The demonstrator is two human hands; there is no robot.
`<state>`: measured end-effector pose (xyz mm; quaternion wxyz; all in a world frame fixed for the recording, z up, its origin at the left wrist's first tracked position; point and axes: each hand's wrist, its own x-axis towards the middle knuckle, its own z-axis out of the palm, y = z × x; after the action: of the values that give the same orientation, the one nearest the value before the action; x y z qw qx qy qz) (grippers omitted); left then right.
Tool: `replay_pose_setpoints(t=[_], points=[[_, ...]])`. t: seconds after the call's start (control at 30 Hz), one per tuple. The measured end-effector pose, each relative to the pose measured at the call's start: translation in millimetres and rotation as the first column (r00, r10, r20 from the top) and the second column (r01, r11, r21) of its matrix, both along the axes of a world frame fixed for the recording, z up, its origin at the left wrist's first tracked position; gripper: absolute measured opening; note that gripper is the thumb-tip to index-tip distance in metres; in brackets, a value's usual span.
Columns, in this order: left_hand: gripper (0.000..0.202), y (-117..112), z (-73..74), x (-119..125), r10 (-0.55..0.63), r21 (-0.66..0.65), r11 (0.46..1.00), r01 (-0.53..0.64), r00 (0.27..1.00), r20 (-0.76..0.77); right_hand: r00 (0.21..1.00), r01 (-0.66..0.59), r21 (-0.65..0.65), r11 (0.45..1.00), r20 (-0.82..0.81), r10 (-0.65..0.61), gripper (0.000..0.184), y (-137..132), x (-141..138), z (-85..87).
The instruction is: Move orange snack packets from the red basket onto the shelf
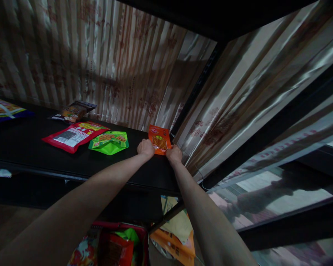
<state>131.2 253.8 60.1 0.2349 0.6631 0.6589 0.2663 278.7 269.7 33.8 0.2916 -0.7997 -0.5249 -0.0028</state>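
An orange snack packet [160,138] with a clear window is at the right end of the black shelf [108,168], near the corner post. My left hand [146,148] grips its lower left edge with curled fingers. At its lower right corner, my right hand [174,154] is closed on the same packet. To the left of my left hand lies a green snack packet [109,143], with a red snack packet [76,136] beside it.
Farther back lies a dark snack packet [73,111], and a blue-edged packet [8,109] is at far left. Below stands a red basket [143,231] holding several packets. A black corner post [197,88] and plastic sheeting [144,66] bound the shelf.
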Motion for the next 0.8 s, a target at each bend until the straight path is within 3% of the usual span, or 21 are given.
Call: replay_pose_setpoints(t=[0.8], points=[[0.035, -0.4, -1.4, -1.1, 0.042, -0.039, 0.998, -0.046, 0.996, -0.084, 1.0, 0.025, -0.071, 0.997, 0.013, -0.024, 0.029, -10.6, -6.1, 4.7]])
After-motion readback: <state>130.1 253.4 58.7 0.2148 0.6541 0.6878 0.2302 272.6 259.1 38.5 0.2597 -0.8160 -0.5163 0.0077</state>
